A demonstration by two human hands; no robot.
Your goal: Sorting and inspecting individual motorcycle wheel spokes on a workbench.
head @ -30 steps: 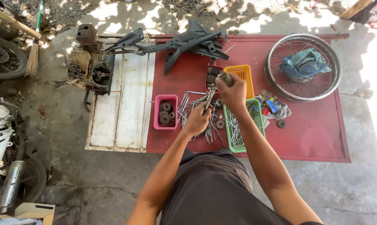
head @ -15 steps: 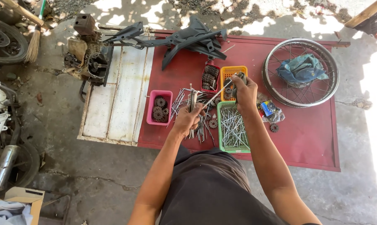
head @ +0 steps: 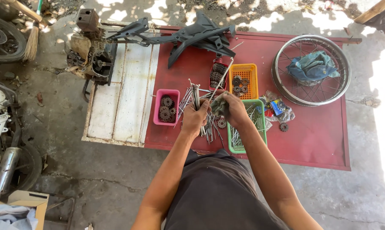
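Note:
My left hand (head: 195, 118) grips a bundle of thin metal spokes (head: 196, 94) that stick up from the fist. My right hand (head: 234, 110) holds a grey rag (head: 220, 106) wrapped around one long spoke (head: 224, 76), which points up and away toward the black frame part. More loose spokes (head: 211, 127) lie on the red board (head: 311, 127) under my hands. A green basket (head: 260, 123) with spokes in it sits just below my right hand.
A pink tray (head: 157, 107) of small sprockets, an orange basket (head: 254, 70) of sprockets and a dark chain (head: 218, 73) lie on the board. A spoked wheel rim (head: 282, 85) holds a blue cloth (head: 313, 66). Black frame part (head: 201, 34), engine (head: 90, 51) and white panel (head: 120, 93) at left.
My right hand has slid down the long spoke toward my left hand, with the rag around it. The spoke now sticks out far above the hand. The view has shifted slightly.

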